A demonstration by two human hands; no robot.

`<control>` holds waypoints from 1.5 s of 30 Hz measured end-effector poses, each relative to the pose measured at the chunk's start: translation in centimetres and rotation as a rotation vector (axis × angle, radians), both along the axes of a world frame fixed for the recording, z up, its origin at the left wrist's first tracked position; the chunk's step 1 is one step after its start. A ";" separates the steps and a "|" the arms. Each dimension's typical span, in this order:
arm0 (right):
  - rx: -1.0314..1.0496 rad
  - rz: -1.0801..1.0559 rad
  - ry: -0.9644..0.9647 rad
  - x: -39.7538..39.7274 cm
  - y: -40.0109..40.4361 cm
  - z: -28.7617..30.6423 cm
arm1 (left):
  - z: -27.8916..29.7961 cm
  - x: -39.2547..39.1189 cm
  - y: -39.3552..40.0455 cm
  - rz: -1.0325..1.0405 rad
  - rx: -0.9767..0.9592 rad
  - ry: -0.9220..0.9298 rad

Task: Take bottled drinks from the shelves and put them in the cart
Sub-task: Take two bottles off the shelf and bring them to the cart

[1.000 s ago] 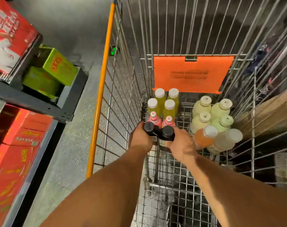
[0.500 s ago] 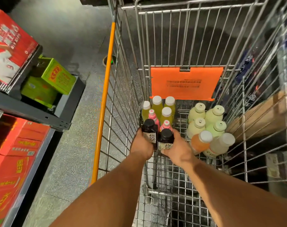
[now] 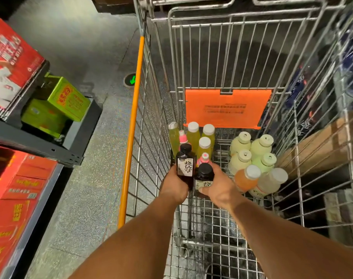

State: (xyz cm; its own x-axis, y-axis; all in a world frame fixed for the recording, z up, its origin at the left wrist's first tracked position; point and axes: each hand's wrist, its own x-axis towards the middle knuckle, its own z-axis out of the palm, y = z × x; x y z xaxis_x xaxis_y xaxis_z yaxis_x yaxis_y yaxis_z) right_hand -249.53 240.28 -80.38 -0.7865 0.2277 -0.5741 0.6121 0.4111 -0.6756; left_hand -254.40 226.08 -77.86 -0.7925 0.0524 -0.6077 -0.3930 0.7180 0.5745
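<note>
Two dark bottles are held upright, side by side, low inside the cart [image 3: 228,228]: left hand [image 3: 174,187] clasped round the left bottle [image 3: 184,166], right hand [image 3: 220,190] round the right bottle [image 3: 204,177]. Cart floor lies straight below; yellow-green bottles [image 3: 199,137] just beyond.

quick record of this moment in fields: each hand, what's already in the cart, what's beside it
left hand: grips a dark bottle, label facing up
right hand: grips a second dark bottle
cart: wire basket with an orange panel at the far end
far left of cart: yellow-green bottles and pink-capped bottles
right of cart: pale green bottles, an orange drink, a cloudy white bottle
left of cart: shelf with red boxes and green boxes
</note>
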 end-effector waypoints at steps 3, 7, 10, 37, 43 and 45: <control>0.056 0.009 0.001 0.4 -0.1 0.9 | 1.0 0.2 -0.1 0.006 -0.019 0.004; 0.135 0.030 -0.039 0.8 0.0 5.1 | 4.5 0.0 0.3 -0.051 0.003 0.016; 0.210 0.032 -0.022 0.8 0.6 10.2 | 8.6 -0.8 0.8 -0.193 -0.036 0.039; 0.933 -0.592 0.240 32.0 -20.7 60.9 | 58.8 16.0 -12.0 -1.323 0.000 1.060; 0.994 -0.777 0.144 44.4 -29.0 63.4 | 61.3 28.1 -15.9 -1.521 0.140 1.069; 1.024 -0.858 0.114 48.4 -32.2 64.1 | 61.6 32.7 -17.1 -1.623 0.215 1.054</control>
State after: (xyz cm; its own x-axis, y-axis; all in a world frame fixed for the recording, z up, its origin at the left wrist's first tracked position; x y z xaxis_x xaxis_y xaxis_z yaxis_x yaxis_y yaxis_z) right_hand -201.17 208.06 -16.27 -0.2110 0.9549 0.2090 0.8910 0.2759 -0.3606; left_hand -221.72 208.97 -16.24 0.0932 0.9886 0.1182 0.9701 -0.1169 0.2128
